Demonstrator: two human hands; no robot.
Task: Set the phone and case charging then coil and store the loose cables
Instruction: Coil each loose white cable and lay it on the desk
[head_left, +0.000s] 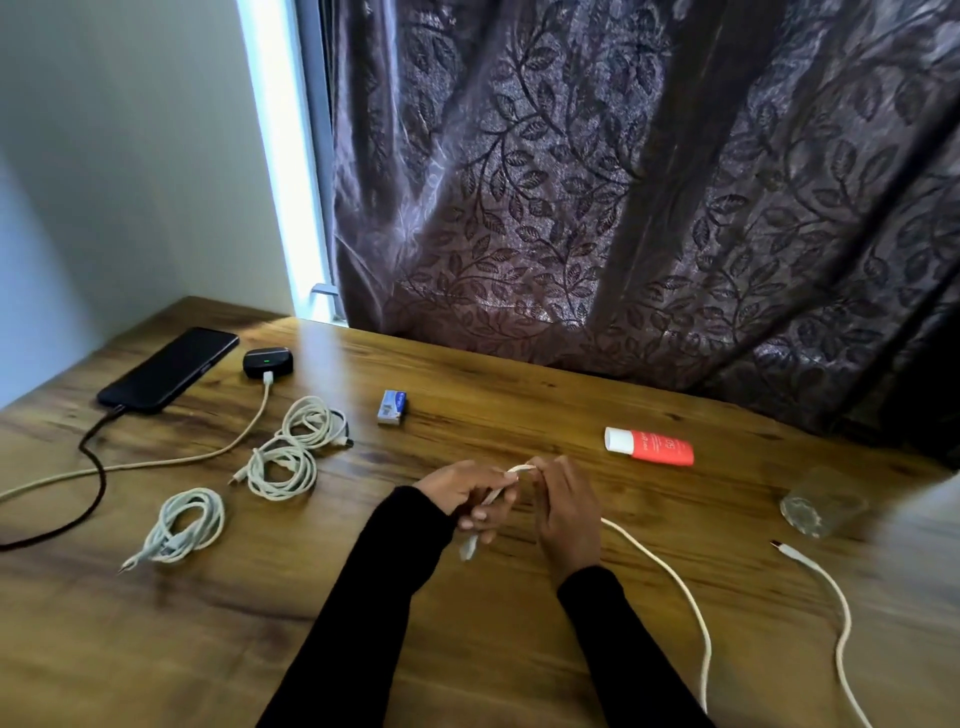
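A black phone (169, 368) lies at the table's far left with a dark cable (98, 467) plugged into its near end. Beside it a black earbud case (267, 361) shows a green light, and a beige cable (228, 447) is plugged into it. Three white coiled cables lie on the table: one (314, 421), one (280, 470) and one (182, 525). My left hand (467, 499) and my right hand (563, 512) both grip a loose white cable (680, 587) at mid-table, bending a loop between them. Its free length trails right to a plug (782, 548).
A small blue-and-white box (392, 408) lies behind the coils. A red tube with a white cap (652, 447) lies to the right, and a clear glass (818, 504) stands near the right edge. A dark patterned curtain (623, 182) hangs behind the wooden table (493, 649).
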